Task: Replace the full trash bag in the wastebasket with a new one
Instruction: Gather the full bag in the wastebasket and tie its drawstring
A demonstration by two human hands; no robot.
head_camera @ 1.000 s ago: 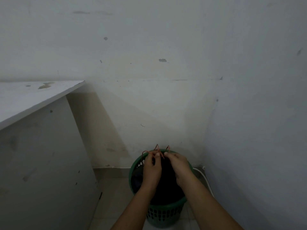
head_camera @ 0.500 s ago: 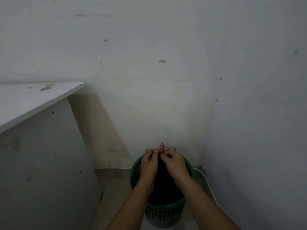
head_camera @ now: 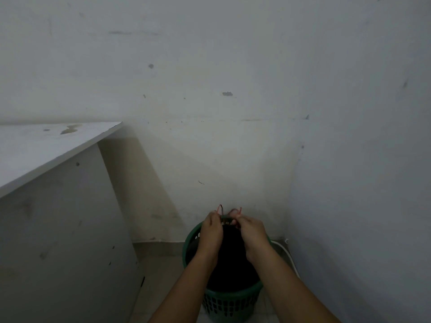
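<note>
A green perforated wastebasket [head_camera: 229, 304] stands on the floor in the room's corner, low in the view. A black trash bag [head_camera: 231, 257] fills it, its top gathered up between my hands. My left hand [head_camera: 211, 231] and my right hand [head_camera: 251, 231] are side by side above the basket's far rim, each pinching a red drawstring end [head_camera: 220, 209] at the bag's neck. The string ends stick up past my fingertips. My forearms hide part of the bag and the basket's rim.
A white cabinet or desk panel [head_camera: 58, 206] stands close on the left. Walls close the corner behind and on the right. A white cable [head_camera: 288, 255] runs along the floor at the right of the basket. Pale floor tiles show beside the basket.
My hands have drawn closer together and risen slightly at the bag's neck, working the red string ends; the bag's top is bunched tighter than a second ago.
</note>
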